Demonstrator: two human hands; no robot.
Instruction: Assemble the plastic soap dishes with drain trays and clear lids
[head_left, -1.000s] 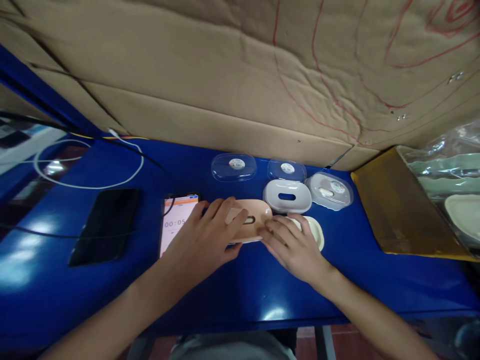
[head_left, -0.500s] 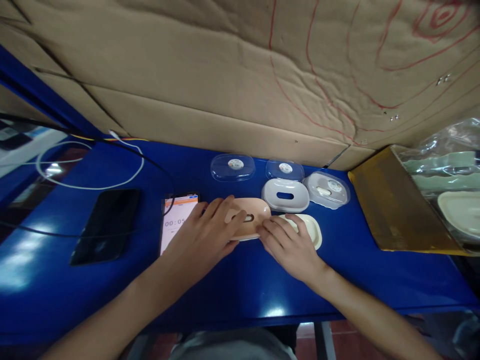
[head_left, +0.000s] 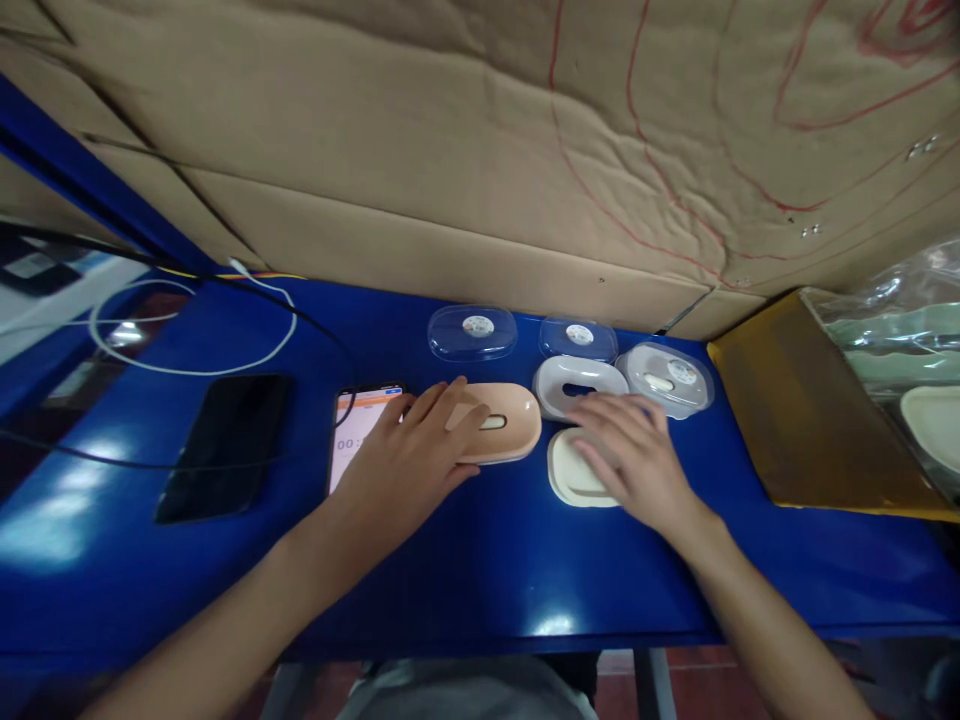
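Observation:
A peach oval soap dish (head_left: 517,412) with a slot in its middle lies on the blue table; something cream shows through the slot. My left hand (head_left: 401,450) grips its left end, fingers over the rim and thumb at the front. My right hand (head_left: 645,455), slightly blurred, hovers with fingers extended over a cream tray (head_left: 571,470), partly covering it. Whether it touches the tray I cannot tell. Just behind its fingertips sits a pale grey slotted dish (head_left: 553,388). To the right of that is another pale dish under a clear lid (head_left: 694,392).
Two clear lids (head_left: 450,335) with round stickers lie at the back, by the cardboard wall (head_left: 390,150). A phone with a timer (head_left: 349,450) and a dark phone (head_left: 225,450) are on the left, near a white cable (head_left: 187,372). An open cardboard box (head_left: 795,410) stands right.
My right hand has left the peach dish and moved right and slightly back, above the cream tray. My left hand stays on the peach dish. The view has shifted slightly.

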